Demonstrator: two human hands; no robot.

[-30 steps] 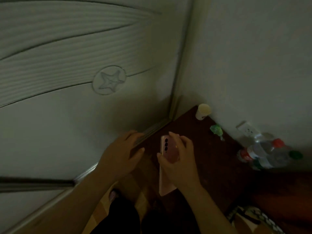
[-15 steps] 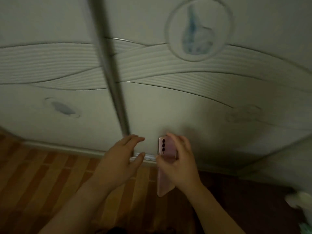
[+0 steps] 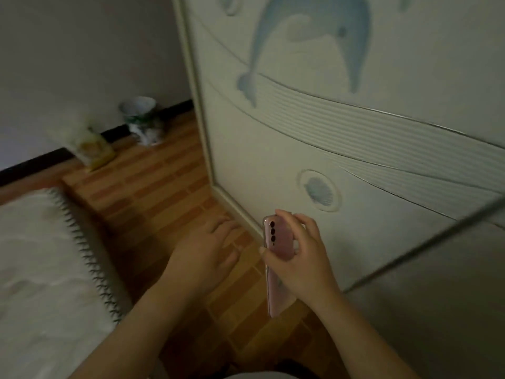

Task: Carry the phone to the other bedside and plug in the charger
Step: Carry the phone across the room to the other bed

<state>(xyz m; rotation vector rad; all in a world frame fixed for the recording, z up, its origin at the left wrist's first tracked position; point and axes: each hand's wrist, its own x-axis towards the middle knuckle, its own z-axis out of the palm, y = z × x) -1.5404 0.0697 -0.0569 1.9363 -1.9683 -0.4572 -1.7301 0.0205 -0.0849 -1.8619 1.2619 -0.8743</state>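
A pink phone (image 3: 278, 242) with three dark camera lenses facing me stands upright in my right hand (image 3: 303, 258), which grips it around the middle, thumb on the near edge and fingers over the top. My left hand (image 3: 207, 250) hovers just left of it, palm down, fingers loosely spread, holding nothing. Both hands are above the wooden floor, close to the wardrobe door. No charger or cable is in view.
A pale wardrobe (image 3: 355, 132) with dolphin and shell reliefs fills the right side. The bed's edge (image 3: 54, 255) with a fringed cover lies at the left. A strip of wooden floor (image 3: 153, 187) runs between them toward a bin (image 3: 140, 116) and a yellowish bag (image 3: 93, 149) by the wall.
The view has swung left, from the dark corner with bottles and a socket, along the wardrobe, to the aisle beside the bed. Both hands keep the same pose with the phone.
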